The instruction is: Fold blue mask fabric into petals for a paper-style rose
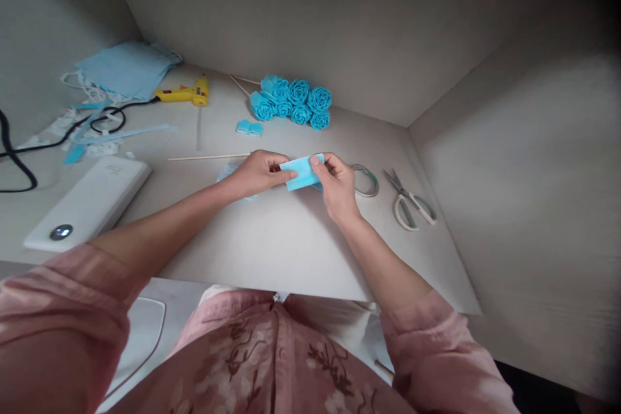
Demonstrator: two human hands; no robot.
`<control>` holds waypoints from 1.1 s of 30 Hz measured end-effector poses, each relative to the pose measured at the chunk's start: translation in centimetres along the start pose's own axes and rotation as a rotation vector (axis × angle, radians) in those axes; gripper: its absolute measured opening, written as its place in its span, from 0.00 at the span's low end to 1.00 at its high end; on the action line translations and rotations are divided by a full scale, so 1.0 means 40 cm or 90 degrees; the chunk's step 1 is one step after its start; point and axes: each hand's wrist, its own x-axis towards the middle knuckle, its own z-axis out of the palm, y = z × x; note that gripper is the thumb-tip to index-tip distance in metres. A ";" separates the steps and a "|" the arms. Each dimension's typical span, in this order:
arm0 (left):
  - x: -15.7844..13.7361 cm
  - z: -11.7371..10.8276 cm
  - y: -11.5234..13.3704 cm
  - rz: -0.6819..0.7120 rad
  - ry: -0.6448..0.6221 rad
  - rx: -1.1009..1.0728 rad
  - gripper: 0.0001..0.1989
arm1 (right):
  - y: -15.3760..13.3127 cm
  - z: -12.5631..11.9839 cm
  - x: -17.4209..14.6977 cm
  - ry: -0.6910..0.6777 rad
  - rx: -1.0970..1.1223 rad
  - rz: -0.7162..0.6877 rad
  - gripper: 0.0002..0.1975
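Blue, thin stuff makes up the small flat piece (pixel 301 173) that I see on my screen from far away, up above the middle of the table (pixel 272 246). The left hand (pixel 268 171) pinches its left end, with the thumb on top. The right hand (pixel 338 184) pinches its right end, thumb on top too, so both grips are closed on it.

I see a thin stick (pixel 206 157) on the table, with one end by the left hand. Just right of the right hand I find a ring-shaped coil (pixel 366 180), and past it lie scissors (pixel 408 200) with their blades a little apart. Farther back, I see a bunch of blue flowers (pixel 298 102) near the wall, with a small blue cut piece (pixel 249 128) in front. Off to the left I see a yellow glue gun (pixel 182 94), a pile of pale blue masks (pixel 127 68) and a white box (pixel 92 204) with a round dark spot.
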 end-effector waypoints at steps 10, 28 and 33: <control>-0.002 -0.002 0.004 -0.008 0.001 0.027 0.17 | 0.004 -0.001 -0.001 0.010 0.023 -0.012 0.14; 0.002 0.006 0.007 -0.003 0.092 -0.210 0.13 | -0.014 0.010 -0.019 -0.083 -0.152 -0.094 0.15; 0.008 -0.004 0.009 -0.030 0.170 -0.257 0.13 | 0.003 0.005 -0.001 -0.055 -0.071 -0.058 0.12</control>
